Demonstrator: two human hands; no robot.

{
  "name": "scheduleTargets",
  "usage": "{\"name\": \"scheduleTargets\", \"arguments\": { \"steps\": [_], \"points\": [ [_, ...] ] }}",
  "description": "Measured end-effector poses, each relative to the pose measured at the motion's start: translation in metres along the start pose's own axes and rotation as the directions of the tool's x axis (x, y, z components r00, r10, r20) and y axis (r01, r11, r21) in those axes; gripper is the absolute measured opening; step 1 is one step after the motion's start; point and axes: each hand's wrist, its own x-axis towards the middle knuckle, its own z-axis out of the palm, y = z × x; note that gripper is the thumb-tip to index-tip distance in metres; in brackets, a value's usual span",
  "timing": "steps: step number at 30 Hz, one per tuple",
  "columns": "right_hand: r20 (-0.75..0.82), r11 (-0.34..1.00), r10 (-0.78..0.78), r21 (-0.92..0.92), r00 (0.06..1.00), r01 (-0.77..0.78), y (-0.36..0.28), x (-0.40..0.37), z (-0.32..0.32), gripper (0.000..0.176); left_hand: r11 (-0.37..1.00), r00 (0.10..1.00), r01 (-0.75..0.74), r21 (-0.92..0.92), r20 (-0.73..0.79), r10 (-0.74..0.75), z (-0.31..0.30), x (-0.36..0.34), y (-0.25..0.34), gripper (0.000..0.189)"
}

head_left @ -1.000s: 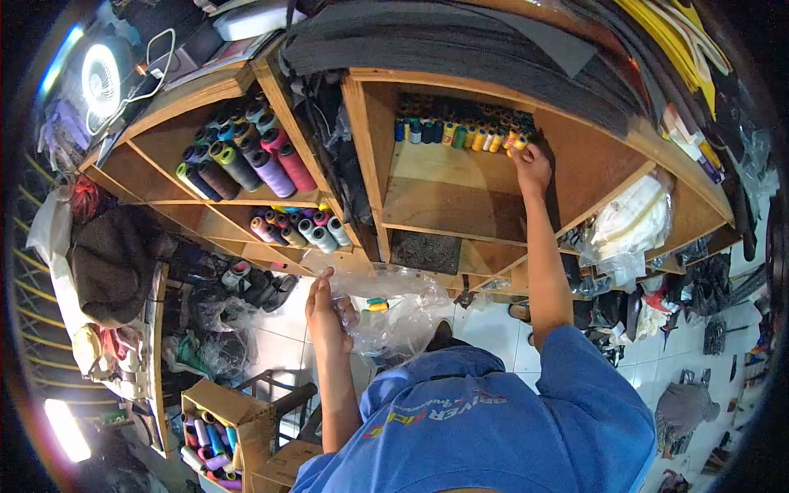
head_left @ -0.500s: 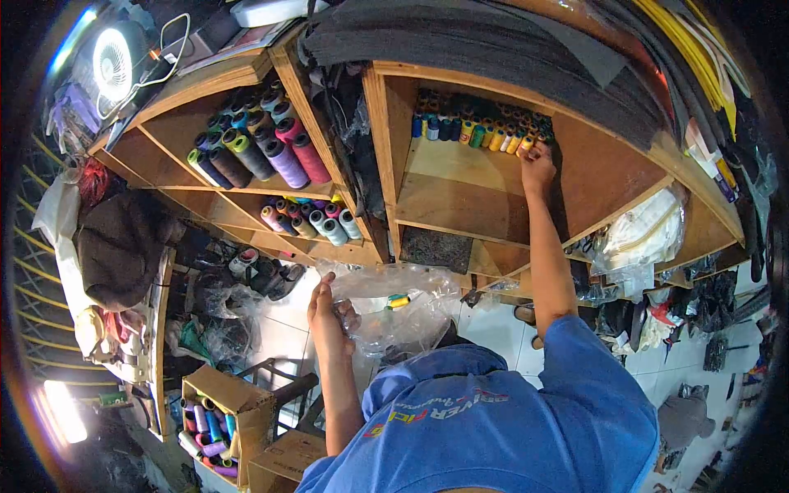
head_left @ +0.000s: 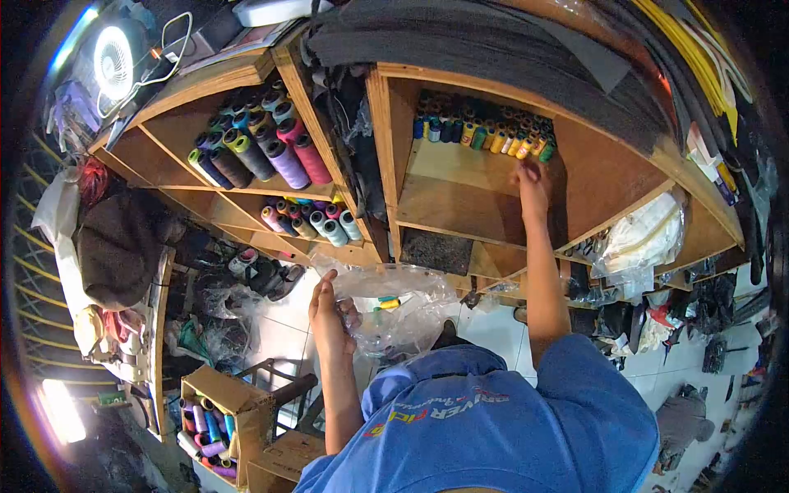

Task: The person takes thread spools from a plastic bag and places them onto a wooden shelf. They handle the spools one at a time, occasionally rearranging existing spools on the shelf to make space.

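My left hand (head_left: 331, 316) grips the edge of a clear plastic bag (head_left: 411, 329), its fingers closed on the film. Inside the bag lie a yellow spool (head_left: 389, 304) and a bit of green. My right hand (head_left: 531, 179) is in the right shelf compartment, a little below the row of small thread spools (head_left: 493, 140). Its fingers are curled, and whether they hold anything is too small to tell. A green spool (head_left: 547, 151) stands at the row's right end.
Large thread cones (head_left: 283, 163) fill the left shelf compartment (head_left: 156, 156), with more cones (head_left: 333, 232) below. A cardboard box of spools (head_left: 246, 403) stands at lower left. A bagged white bundle (head_left: 645, 234) hangs at right. A person (head_left: 684, 419) is at lower right.
My right hand has drawn back from the row's right end, down toward me. A green spool now shows there. The bag in my left hand has shifted slightly.
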Motion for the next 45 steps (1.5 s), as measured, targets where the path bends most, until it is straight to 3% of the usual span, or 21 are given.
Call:
{"name": "scheduleTargets", "arguments": {
  "steps": [1, 2, 3, 4, 5, 7, 8, 9, 11, 14, 18, 24, 27, 35, 39, 42, 45],
  "points": [
    [0.216, 0.908, 0.230, 0.303, 0.949, -0.289, -0.038, -0.036, 0.008, 0.015, 1.000, 1.000, 0.002, 0.000, -0.001, -0.002, 0.000, -0.001, 0.000, 0.034],
    [0.468, 0.678, 0.278, 0.523, 0.839, -0.516, -0.043, -0.059, 0.010, 0.027, 1.000, 1.000, 0.005, 0.001, -0.001, -0.005, 0.001, -0.001, 0.000, 0.034],
    [0.598, 0.390, 0.430, 0.552, 0.676, -0.737, -0.041, -0.091, 0.016, 0.031, 1.000, 1.000, -0.003, -0.004, 0.001, 0.003, 0.001, 0.000, -0.002, 0.035],
    [0.777, 0.662, 0.363, 0.174, 0.515, -0.729, -0.062, -0.118, 0.027, 0.029, 1.000, 1.000, -0.012, -0.009, 0.006, 0.012, 0.002, 0.001, -0.004, 0.035],
    [0.906, 0.890, 0.274, -0.112, 0.321, -0.442, -0.082, -0.145, 0.038, 0.028, 1.000, 1.000, -0.020, -0.012, 0.013, 0.021, 0.004, 0.002, -0.006, 0.035],
    [0.977, 0.916, 0.210, -0.210, -0.037, -0.342, -0.071, -0.191, 0.067, 0.033, 1.000, 0.997, 0.006, 0.021, 0.076, -0.008, 0.012, -0.004, -0.003, 0.036],
    [0.960, 0.958, 0.273, -0.278, -0.065, -0.071, -0.063, -0.209, 0.085, 0.032, 0.999, 0.994, 0.013, 0.035, 0.106, -0.017, 0.017, -0.006, 0.001, 0.036],
    [0.938, 0.925, 0.340, -0.319, -0.076, 0.206, -0.049, -0.225, 0.099, 0.032, 0.999, 0.993, 0.015, 0.037, 0.121, -0.019, 0.021, -0.010, 0.003, 0.035],
    [0.968, 0.938, 0.234, -0.249, 0.090, 0.241, -0.009, -0.264, 0.106, 0.034, 0.999, 0.989, 0.017, 0.035, 0.145, -0.022, 0.027, -0.016, 0.007, 0.034],
    [0.989, 0.893, 0.112, -0.143, 0.098, 0.428, 0.058, -0.285, 0.114, 0.036, 0.997, 0.986, -0.009, 0.077, 0.168, -0.004, 0.024, -0.020, 0.009, 0.034],
    [0.981, 0.849, 0.193, -0.178, 0.023, 0.497, 0.094, -0.292, 0.114, 0.036, 0.997, 0.992, -0.041, 0.071, 0.126, 0.032, 0.024, -0.029, 0.013, 0.034],
    [0.958, 0.827, 0.282, -0.220, -0.044, 0.518, 0.108, -0.299, 0.099, 0.036, 1.000, 0.987, -0.023, 0.000, 0.160, 0.022, 0.016, -0.034, 0.006, 0.032],
    [0.949, 0.825, 0.307, -0.229, -0.069, 0.517, 0.105, -0.300, 0.092, 0.036, 1.000, 0.995, -0.028, 0.005, 0.093, 0.028, 0.016, -0.028, 0.000, 0.031],
    [0.922, 0.852, 0.364, -0.272, -0.134, 0.448, 0.081, -0.289, 0.076, 0.036, 0.998, 0.991, -0.014, 0.055, 0.132, 0.006, 0.023, -0.029, 0.004, 0.033],
    [0.930, 0.889, 0.341, -0.272, -0.136, 0.369, 0.044, -0.268, 0.073, 0.036, 1.000, 0.994, -0.011, 0.013, 0.111, 0.009, 0.014, -0.017, -0.002, 0.033],
    [0.976, 0.928, 0.206, -0.172, -0.073, 0.330, 0.004, -0.245, 0.059, 0.033, 0.999, 0.993, 0.009, -0.035, 0.120, -0.005, 0.011, -0.016, 0.004, 0.031],
    [0.943, 0.895, 0.331, -0.299, -0.043, 0.332, -0.067, -0.201, 0.047, 0.032, 0.999, 0.997, -0.017, -0.042, 0.080, 0.020, 0.012, -0.014, 0.007, 0.029]
  ]
}}
